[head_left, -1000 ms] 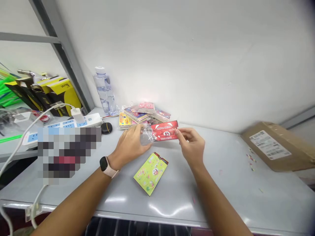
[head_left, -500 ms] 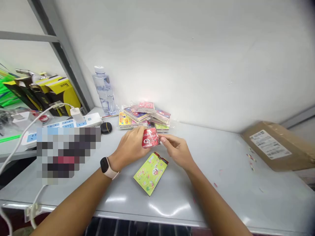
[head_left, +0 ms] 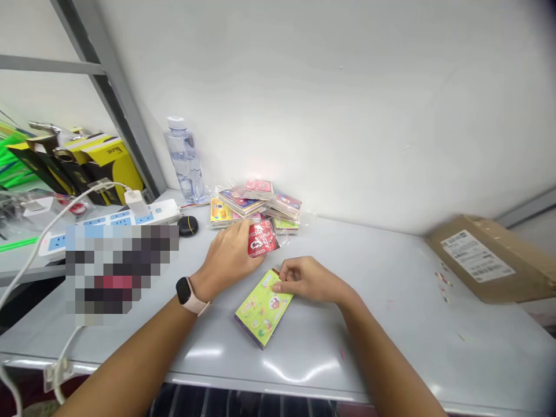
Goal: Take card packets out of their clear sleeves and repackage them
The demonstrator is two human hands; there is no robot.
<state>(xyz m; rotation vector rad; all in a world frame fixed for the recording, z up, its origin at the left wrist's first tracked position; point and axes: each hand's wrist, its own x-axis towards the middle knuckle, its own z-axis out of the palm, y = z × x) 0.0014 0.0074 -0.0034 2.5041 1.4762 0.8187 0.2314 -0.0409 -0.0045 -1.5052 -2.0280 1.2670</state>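
Observation:
My left hand (head_left: 230, 250), with a watch on the wrist, is closed on a red packet (head_left: 261, 238) in clear wrapping, held above the table. The packet's left part is hidden by the fingers. Lower and to the right, my right hand (head_left: 310, 280) grips the upper right end of a flat green box (head_left: 266, 310) with thumb and bent fingers. Printed pictures cover the box, which lies slanted on the grey table. Behind my left hand is a pile of wrapped card packs (head_left: 243, 201).
A water bottle (head_left: 186, 162) stands against the wall beside a round black case (head_left: 187, 226). At left are a power strip (head_left: 163, 211) with white cables and yellow-black boxes (head_left: 110, 165). A cardboard box (head_left: 490, 258) sits at right.
My right hand has left the red packet, moved down and taken hold of the green box's upper end. The red packet has tilted slightly in my left hand.

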